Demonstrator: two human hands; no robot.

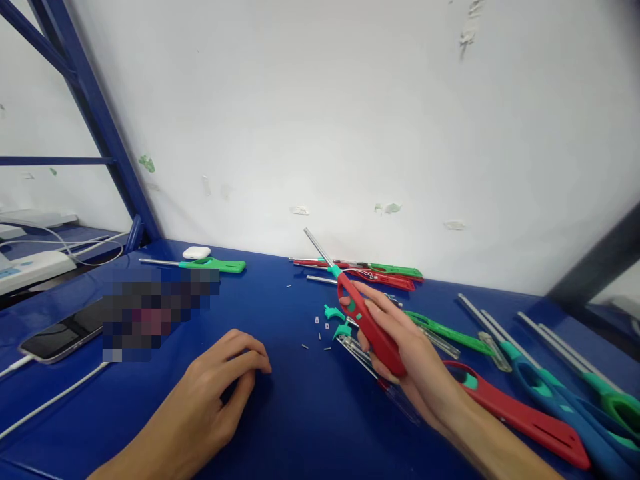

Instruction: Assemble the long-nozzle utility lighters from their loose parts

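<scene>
My right hand (400, 347) is closed around the handle of a red stick lighter (367, 320) with a teal collar; its metal tube points up and left toward the wall. My left hand (220, 387) rests on the blue table (280, 413), its fingers curled downward with the tips touching the surface; I see nothing in them. Small teal plastic parts (336, 320) and tiny metal bits (317, 333) lie between the two hands.
More stick lighters lie about: a green one (213, 265) at the back left, red and green ones (380, 272) by the wall, red, blue and green ones (540, 393) at the right. A white earbud case (197, 253), a phone (60, 337) with cable and a power strip (30, 267) sit at the left.
</scene>
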